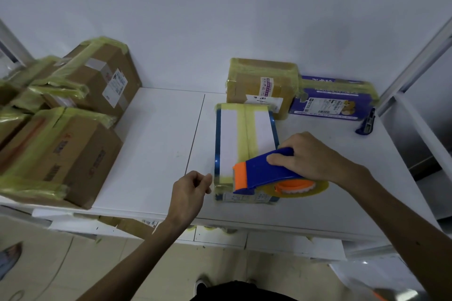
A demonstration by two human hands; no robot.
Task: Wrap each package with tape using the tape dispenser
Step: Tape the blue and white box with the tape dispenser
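**At the near edge of the tabletop (159, 142), the tape dispenser (264, 171) meets the white package (228, 139)**

Close in front of us lies the white package, a long, flat box with glossy blue edges. Strips of yellowish tape run down its middle and round its ends. Our right hand (310, 154) curls its fingers over the handle of the tape dispenser, a hard blue plastic body with an orange guard at its mouth. It holds that mouth down on the package's near end. We judge this angle lets the tape stick to the top face and carry over the edge.

The tape roll (300, 187), translucent yellow on an orange hub, hangs just off the package's right side. Our left hand (190, 188) sits just beside the near left corner, fingers curled and thumb against forefinger. We cannot tell whether it pinches a tape end or nothing. It is probably there to steady the light box against the pull.

Brown boxes (80, 144) of matte cardboard, banded in crinkled tape, are piled at the left. Another brown box (261, 83) and a purple package (335, 100) stand at the back, both taped too.
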